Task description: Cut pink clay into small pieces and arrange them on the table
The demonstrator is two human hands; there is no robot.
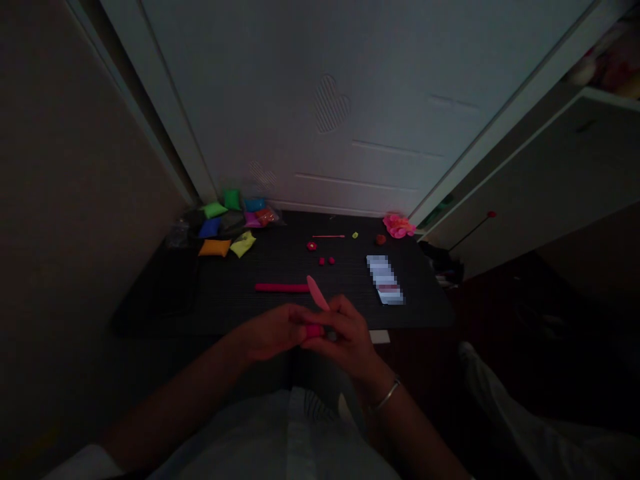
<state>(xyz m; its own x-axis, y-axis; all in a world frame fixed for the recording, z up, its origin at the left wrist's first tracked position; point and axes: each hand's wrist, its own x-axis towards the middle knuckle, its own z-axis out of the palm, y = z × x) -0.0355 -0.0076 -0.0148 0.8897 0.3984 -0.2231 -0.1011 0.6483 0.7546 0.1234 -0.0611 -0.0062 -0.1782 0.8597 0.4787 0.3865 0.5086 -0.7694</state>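
Observation:
My left hand [277,331] and my right hand [345,333] meet just in front of the near edge of a small black table [220,293]. Between their fingertips sits a small lump of pink clay [315,331], pinched from both sides. My right hand also grips a pink plastic modelling tool [318,293], whose blade points up and left over the table. A thin bracelet circles my right wrist. On the table just beyond the hands lies a long pink rolled clay strip [283,287].
Several coloured clay packets [227,223] are heaped at the table's back left. Small pink clay bits [326,260], a thin pink stick [329,236], a pink clay flower [399,226] and a blurred card [385,279] lie further right. A white door stands behind; a cabinet is at right.

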